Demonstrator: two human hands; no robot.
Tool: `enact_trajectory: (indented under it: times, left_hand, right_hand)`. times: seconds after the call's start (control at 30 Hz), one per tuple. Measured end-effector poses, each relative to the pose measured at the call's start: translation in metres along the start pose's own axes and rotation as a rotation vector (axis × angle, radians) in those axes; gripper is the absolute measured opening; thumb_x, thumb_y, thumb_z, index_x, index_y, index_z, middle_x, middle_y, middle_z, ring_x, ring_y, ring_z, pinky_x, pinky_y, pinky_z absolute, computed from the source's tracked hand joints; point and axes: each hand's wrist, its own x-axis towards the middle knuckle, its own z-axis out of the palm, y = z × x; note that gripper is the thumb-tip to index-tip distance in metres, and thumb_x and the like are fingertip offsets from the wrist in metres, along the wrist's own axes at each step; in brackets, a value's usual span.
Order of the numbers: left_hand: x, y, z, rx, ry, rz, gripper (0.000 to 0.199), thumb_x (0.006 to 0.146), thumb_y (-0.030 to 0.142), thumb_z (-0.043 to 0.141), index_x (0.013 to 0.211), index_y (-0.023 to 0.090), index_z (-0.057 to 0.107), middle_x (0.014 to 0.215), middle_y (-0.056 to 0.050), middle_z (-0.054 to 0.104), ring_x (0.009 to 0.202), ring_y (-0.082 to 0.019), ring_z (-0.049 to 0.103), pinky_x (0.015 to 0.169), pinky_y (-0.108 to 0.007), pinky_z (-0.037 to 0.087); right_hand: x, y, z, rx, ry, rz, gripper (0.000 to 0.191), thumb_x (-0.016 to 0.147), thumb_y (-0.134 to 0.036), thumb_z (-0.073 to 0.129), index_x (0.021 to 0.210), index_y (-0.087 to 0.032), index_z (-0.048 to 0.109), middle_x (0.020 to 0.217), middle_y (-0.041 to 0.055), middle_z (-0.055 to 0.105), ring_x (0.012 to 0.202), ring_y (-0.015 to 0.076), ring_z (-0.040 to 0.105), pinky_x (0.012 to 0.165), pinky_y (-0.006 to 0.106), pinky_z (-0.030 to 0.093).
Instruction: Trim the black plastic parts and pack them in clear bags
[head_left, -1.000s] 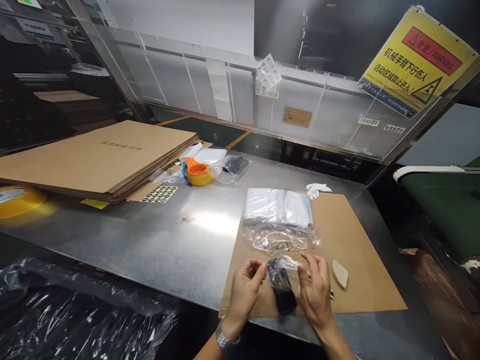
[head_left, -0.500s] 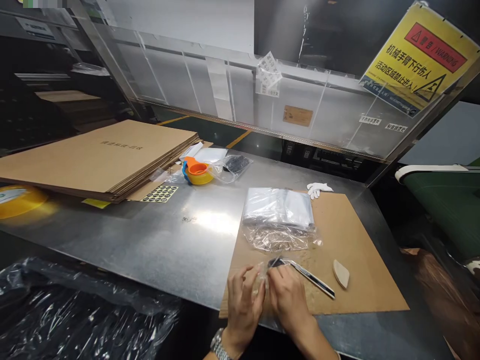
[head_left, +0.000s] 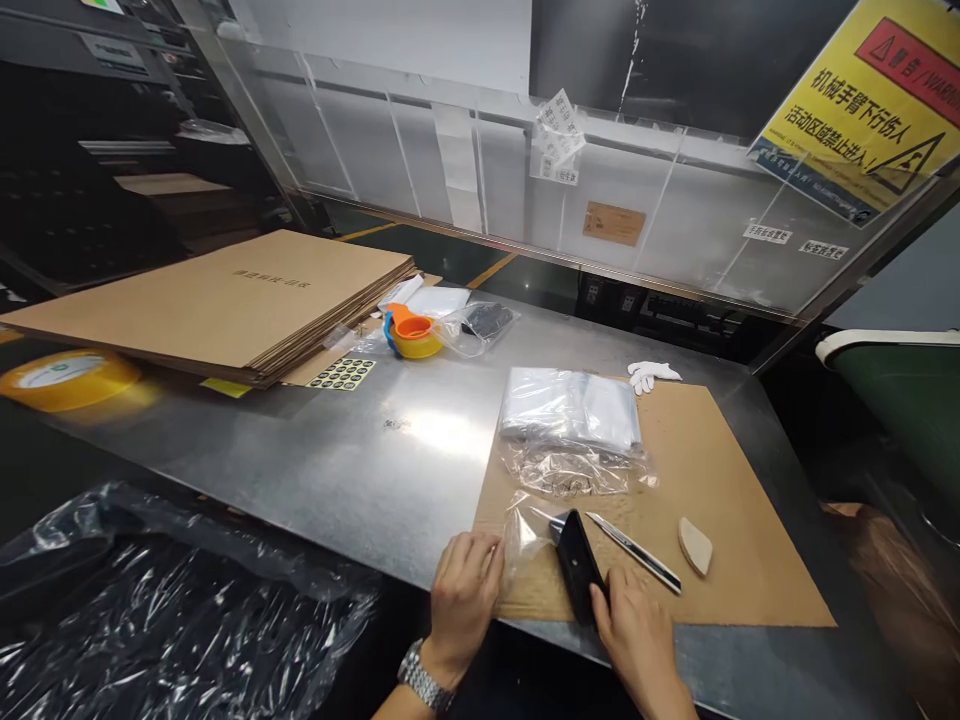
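Observation:
My left hand (head_left: 466,585), with a metal watch on the wrist, has its fingers closed on the edge of a clear plastic bag (head_left: 525,528) near the cardboard's front edge. To its right, my right hand (head_left: 636,622) grips the lower end of a black flat object (head_left: 576,565), which stands tilted on its edge beside the bag. A utility knife (head_left: 634,552) lies on the cardboard sheet (head_left: 757,560) beyond my right hand. Farther right is a beige rounded piece (head_left: 695,546). Behind the bag lies a stack of clear plastic bags (head_left: 570,408).
Flattened cardboard boxes (head_left: 247,290) and a yellow tape roll (head_left: 67,380) are at the left. A yellow and orange tape item (head_left: 415,335), black dotted stickers (head_left: 343,374) and a white glove (head_left: 652,375) lie farther back. Black plastic (head_left: 180,610) fills the lower left.
My hands have moved apart. The black object now stands in view between them, held by my right hand, and the clear bag is spread out by my left. The camera view has shifted slightly left.

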Motion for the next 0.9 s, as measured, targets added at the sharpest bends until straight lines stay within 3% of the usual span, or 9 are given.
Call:
enact_trajectory:
  times: [0.17,0.27,0.4,0.5,0.57,0.67,0.77,0.9]
  left_hand:
    - [-0.011,0.015,0.011,-0.038,-0.123,-0.029,0.018,0.086,0.022,0.045,0.076,0.020,0.059,0.070,-0.002,0.057,0.068,-0.017,0.053,0.064,-0.029,0.042]
    - [-0.014,0.023,0.017,-0.085,-0.200,-0.079,0.019,0.085,0.024,0.045,0.073,0.019,0.060,0.069,-0.003,0.058,0.067,-0.017,0.054,0.062,-0.029,0.042]
    - [-0.011,0.029,0.020,-0.202,-0.326,-0.175,0.021,0.085,0.028,0.046,0.071,0.018,0.059,0.064,-0.001,0.059,0.058,-0.015,0.055,0.053,-0.025,0.041]
    - [-0.005,0.029,0.018,-0.297,-0.422,-0.218,0.024,0.085,0.032,0.046,0.071,0.017,0.059,0.061,0.000,0.062,0.053,-0.013,0.057,0.047,-0.021,0.042]
    - [-0.004,0.029,0.015,-0.323,-0.471,-0.219,0.027,0.087,0.032,0.043,0.073,0.016,0.060,0.060,0.000,0.063,0.050,-0.013,0.058,0.045,-0.020,0.042]
    - [-0.008,0.031,0.011,-0.288,-0.494,-0.187,0.028,0.088,0.030,0.041,0.073,0.017,0.061,0.059,0.001,0.063,0.050,-0.013,0.058,0.046,-0.020,0.042]
    - [-0.016,0.039,0.011,-0.197,-0.464,-0.120,0.023,0.088,0.026,0.042,0.077,0.019,0.061,0.067,-0.002,0.065,0.060,-0.016,0.061,0.055,-0.023,0.044]
    - [-0.027,0.051,0.015,-0.089,-0.428,0.042,0.024,0.088,0.021,0.039,0.079,0.019,0.061,0.070,-0.005,0.063,0.065,-0.019,0.060,0.058,-0.027,0.044]
  right_hand:
    - [-0.018,0.017,-0.006,0.148,-0.045,0.019,0.033,0.091,-0.033,0.029,0.070,-0.021,0.051,0.055,0.0016,0.057,0.050,0.0165,0.056,0.048,0.024,0.040]
    - [-0.035,0.015,-0.015,0.413,-0.113,0.037,0.036,0.090,-0.043,0.032,0.080,-0.020,0.058,0.061,0.0015,0.059,0.052,0.0143,0.056,0.049,0.022,0.042]
    - [-0.058,-0.001,-0.013,0.811,-0.316,0.114,0.042,0.080,-0.056,0.045,0.076,-0.019,0.065,0.059,0.0006,0.056,0.056,0.0146,0.054,0.051,0.022,0.042]
    - [-0.064,-0.005,-0.005,0.952,-0.537,0.293,0.050,0.076,-0.063,0.045,0.077,-0.017,0.066,0.053,-0.0032,0.046,0.042,0.0081,0.041,0.038,0.018,0.033]
    - [-0.063,-0.002,-0.002,0.958,-0.594,0.372,0.056,0.076,-0.065,0.042,0.083,-0.016,0.065,0.050,-0.0055,0.041,0.034,0.0053,0.031,0.032,0.017,0.026]
    - [-0.063,0.005,0.001,0.797,-0.445,0.297,0.052,0.082,-0.060,0.038,0.087,-0.016,0.066,0.052,-0.0024,0.050,0.038,0.0093,0.043,0.037,0.020,0.034]
    - [-0.065,0.008,0.004,0.490,-0.206,0.103,0.039,0.089,-0.043,0.036,0.094,-0.019,0.065,0.072,0.0059,0.066,0.063,0.0185,0.062,0.057,0.026,0.046]
    - [-0.062,0.004,0.006,0.192,-0.061,-0.157,0.035,0.090,-0.031,0.034,0.104,-0.016,0.063,0.076,0.0095,0.067,0.066,0.0221,0.065,0.058,0.029,0.047]
